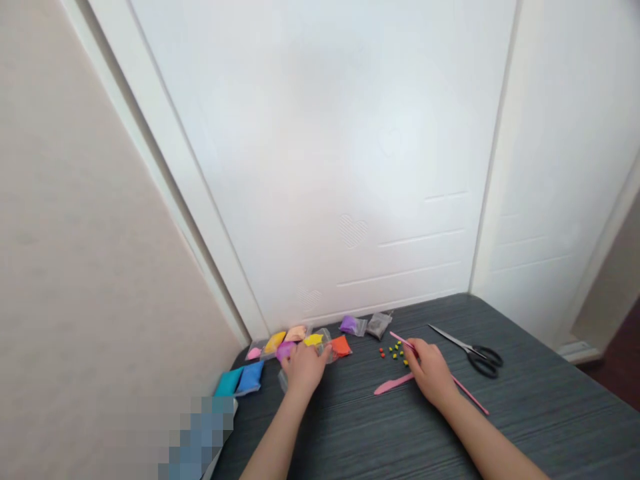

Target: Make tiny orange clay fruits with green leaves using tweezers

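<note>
My left hand (306,367) lies over a row of small clay packets at the back of the table, its fingers spread. Around it are a purple packet (286,350), a yellow packet (313,340) in a clear bag and an orange-red packet (341,346). Closed round a thin pink modelling tool (400,339) is my right hand (429,371). Small yellow-and-green clay bits (395,356) and a few red bits (382,355) lie by its fingertips. A pink clay knife (393,385) reaches partly under this hand. Behind the wrist, a pink rod (470,395) shows; which tool it belongs to is hidden.
Black-handled scissors (473,350) lie at the right, blades pointing back left. Toward the back stand a violet packet (353,325) and a grey packet (379,325). Blue (251,378) and teal packets (229,382) sit at the left edge. A white panel (320,167) borders the dark table (360,440).
</note>
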Motion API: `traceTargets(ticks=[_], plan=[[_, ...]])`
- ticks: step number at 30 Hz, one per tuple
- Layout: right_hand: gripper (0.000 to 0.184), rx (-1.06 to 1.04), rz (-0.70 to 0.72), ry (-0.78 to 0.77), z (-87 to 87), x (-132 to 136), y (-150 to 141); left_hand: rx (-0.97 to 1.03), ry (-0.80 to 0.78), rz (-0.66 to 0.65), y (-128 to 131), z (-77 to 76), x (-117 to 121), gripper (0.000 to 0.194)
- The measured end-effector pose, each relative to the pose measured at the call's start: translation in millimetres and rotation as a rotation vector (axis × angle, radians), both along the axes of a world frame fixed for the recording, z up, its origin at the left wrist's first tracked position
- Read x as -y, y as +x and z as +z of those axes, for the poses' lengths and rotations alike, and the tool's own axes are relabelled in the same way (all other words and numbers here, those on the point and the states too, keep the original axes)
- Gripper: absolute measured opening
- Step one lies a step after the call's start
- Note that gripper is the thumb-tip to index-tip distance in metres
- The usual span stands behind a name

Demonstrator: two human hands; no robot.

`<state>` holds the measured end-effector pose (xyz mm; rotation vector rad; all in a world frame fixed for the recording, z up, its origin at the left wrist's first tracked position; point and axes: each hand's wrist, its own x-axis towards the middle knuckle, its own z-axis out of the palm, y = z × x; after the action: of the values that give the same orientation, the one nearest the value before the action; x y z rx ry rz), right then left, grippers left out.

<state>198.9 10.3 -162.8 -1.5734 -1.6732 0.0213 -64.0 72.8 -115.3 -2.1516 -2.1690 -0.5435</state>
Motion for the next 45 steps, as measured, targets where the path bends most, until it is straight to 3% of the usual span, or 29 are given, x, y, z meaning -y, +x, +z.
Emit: traceTargets(ticks=[9,15,19,21,25,30,36,45], plan=[[0.026,-0.01,0.033,0.036,4.4,0,-4,0.05,-0.108,0.039,12,-5.4,-17,0.022],[0.025,-0.005,0.052,-0.019,5.0,4,3,0.023,-0.097,0.024,-12,-4.1,-18,0.033],[0.025,-0.017,0.093,-0.059,9.7,4,0,-0.104,-0.034,-0.147,-35,4.0,2,0.026],[0.023,-0.003,0.152,-0.084,13.9,7,-6,-0.171,0.002,-0.301,-35,4.7,14,0.037],[0.025,0.071,0.281,-0.149,21.3,20,-19,-0.222,0.043,-0.518,-8,-4.8,21,0.05],[0.04,0.193,0.312,-0.23,20.4,27,-20,-0.172,0.069,-0.628,15,-8.7,3,0.031],[0.037,0.25,0.319,-0.302,12.3,21,-13,0.02,0.054,-0.569,-2,-1.9,-1,0.021],[0.032,0.237,0.342,-0.313,12.4,22,-13,0.574,-0.07,-0.365,-19,8.9,13,0.03]])
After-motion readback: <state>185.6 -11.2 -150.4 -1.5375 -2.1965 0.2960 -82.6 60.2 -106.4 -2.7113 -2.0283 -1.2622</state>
